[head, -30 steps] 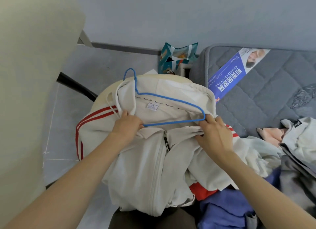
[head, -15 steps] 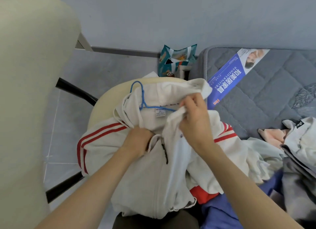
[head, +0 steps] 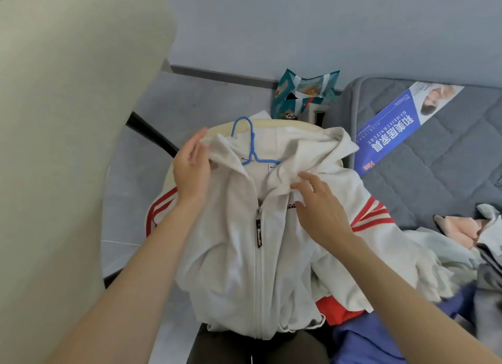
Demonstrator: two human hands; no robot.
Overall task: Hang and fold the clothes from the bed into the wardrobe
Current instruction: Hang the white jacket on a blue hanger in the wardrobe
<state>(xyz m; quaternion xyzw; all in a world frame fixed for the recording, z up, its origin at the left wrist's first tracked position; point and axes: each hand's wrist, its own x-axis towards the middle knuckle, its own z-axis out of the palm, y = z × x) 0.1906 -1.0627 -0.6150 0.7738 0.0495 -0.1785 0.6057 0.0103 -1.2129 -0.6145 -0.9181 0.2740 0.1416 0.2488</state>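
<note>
White, red-striped jacket [head: 239,244]; blue hanger [head: 251,143].

1 white zip jacket [head: 239,255] and 1 blue wire hanger [head: 251,143] are counted. 2 bare hands are seen: left hand [head: 191,171], right hand [head: 320,209]. 1 cream chair [head: 68,146], 1 grey mattress [head: 448,168] and 1 blue leaflet [head: 394,127] are noted. 2 teal snack bags [head: 307,92] are made out. At least 4 heaped garments are told apart: 1 red garment [head: 336,309], 1 blue garment [head: 380,336], 1 pink garment [head: 456,228], 1 grey garment [head: 489,268].

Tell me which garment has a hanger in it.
The white zip-up jacket with red sleeve stripes: a blue wire hanger sits inside its neck. The peach garment, grey garment and blue garment beside it lie loose, hangerless.
</note>
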